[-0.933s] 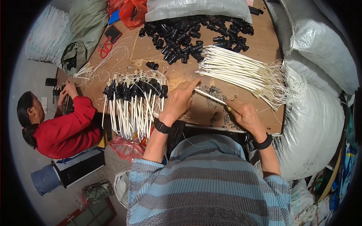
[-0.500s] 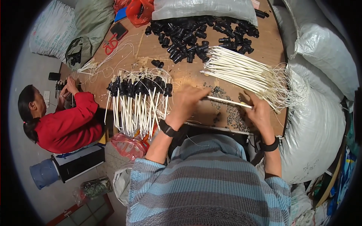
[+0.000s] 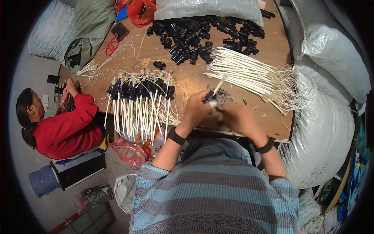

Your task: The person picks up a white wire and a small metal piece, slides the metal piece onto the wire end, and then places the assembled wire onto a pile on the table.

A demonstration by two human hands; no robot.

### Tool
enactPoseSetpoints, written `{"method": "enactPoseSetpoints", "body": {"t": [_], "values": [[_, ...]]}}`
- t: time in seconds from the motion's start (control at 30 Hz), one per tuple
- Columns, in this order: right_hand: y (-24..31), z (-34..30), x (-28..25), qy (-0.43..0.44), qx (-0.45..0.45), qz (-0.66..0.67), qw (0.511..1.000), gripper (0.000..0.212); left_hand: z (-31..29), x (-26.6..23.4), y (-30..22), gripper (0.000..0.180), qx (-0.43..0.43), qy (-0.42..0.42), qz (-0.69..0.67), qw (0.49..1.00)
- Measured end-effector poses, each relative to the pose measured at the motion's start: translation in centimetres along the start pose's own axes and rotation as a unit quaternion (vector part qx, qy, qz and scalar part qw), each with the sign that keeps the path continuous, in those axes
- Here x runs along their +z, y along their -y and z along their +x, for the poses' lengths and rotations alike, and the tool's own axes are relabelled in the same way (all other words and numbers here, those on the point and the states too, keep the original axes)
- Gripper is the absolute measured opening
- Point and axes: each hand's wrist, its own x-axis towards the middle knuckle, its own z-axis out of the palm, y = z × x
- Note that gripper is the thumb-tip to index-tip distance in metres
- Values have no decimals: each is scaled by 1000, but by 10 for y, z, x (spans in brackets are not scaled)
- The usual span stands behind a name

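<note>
My left hand (image 3: 198, 109) is closed round a black plastic socket (image 3: 210, 96), from which a white tube (image 3: 220, 83) sticks out, tilted away from me. My right hand (image 3: 240, 118) is close beside it, smeared by motion, and its fingers do not show clearly. Small clip-like pieces (image 3: 223, 94) lie scattered on the table just beyond my hands. To my left, a row of black sockets with white tubes (image 3: 142, 93) hangs over the table's front edge. A bundle of white tubes with thin wires (image 3: 245, 74) lies to the right.
Loose black sockets (image 3: 191, 37) are heaped at the back, before a white sack (image 3: 210, 9). Red scissors (image 3: 112, 46) and a dark phone-like slab (image 3: 120, 31) lie at back left. A person in a red sleeve (image 3: 74, 124) works at the left. Full white sacks (image 3: 323, 128) stand right.
My right hand has moved left to my left hand. The white tube, earlier stretched level between both hands, now points up and away, with a black socket showing at my left fingers.
</note>
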Motion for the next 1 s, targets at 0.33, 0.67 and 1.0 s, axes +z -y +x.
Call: {"method": "enactPoseSetpoints", "body": {"t": [0.33,0.67,1.0], "values": [[1,-4,20,-118,54,26,991,18,-2,-12,14,31,177,-10,320,931],[3,2,15,-133,98,57,985,19,-9,-8,8,40,229,26,365,902],[2,-1,20,-138,57,40,988,7,-8,2,-9,36,117,4,235,965]]}}
